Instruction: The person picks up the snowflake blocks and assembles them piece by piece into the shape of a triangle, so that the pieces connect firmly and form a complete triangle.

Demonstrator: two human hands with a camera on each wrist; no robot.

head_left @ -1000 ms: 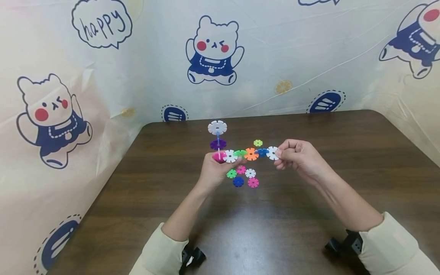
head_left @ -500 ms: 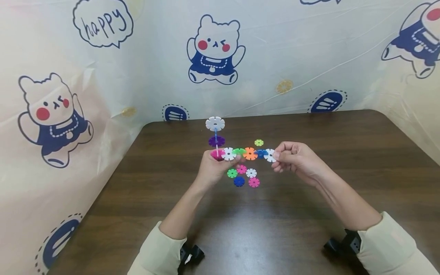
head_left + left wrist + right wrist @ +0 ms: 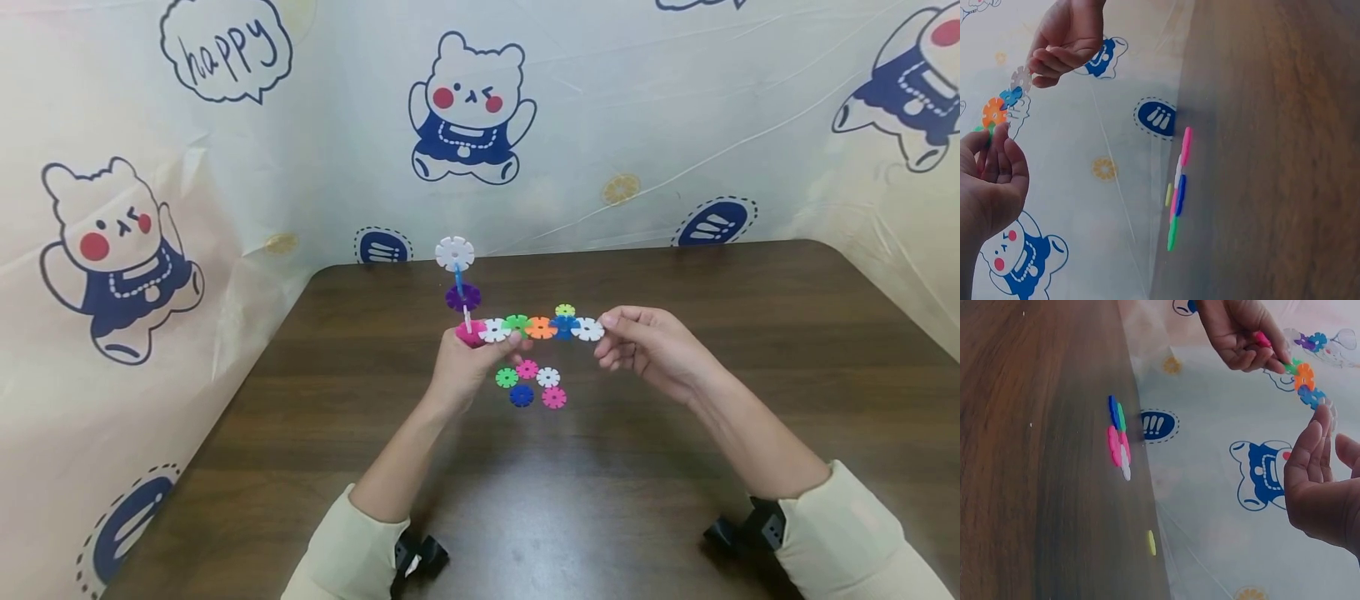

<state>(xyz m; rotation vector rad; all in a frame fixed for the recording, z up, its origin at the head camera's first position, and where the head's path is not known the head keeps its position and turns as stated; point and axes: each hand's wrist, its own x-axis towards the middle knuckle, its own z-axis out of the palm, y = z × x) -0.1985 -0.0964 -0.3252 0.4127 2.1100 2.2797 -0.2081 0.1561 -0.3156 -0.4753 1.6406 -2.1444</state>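
My left hand (image 3: pixel 467 367) holds a linked chain of notched plastic snowflake discs (image 3: pixel 540 327) above the table. Pink, white, green, orange, blue and white pieces run rightward from its grip. At the pink end a branch rises through a purple disc (image 3: pixel 463 297) and a blue one to a white disc (image 3: pixel 454 253) at the top. By the far right white disc (image 3: pixel 588 329) is my right hand (image 3: pixel 651 348), fingertips at its edge. In the right wrist view, that hand's thumb stands apart from its fingers. The left fingers partly hide the chain's pink end.
Several loose discs (image 3: pixel 522 396) in green, pink, white and blue lie on the brown table (image 3: pixel 600 500) below the chain. A yellow-green disc (image 3: pixel 565 310) lies farther back, just behind the chain. A printed curtain (image 3: pixel 322 125) stands behind the table.
The chain has tipped so its discs show more fully, and its branch has risen and leaned left. My right thumb has come off the end white disc's face.
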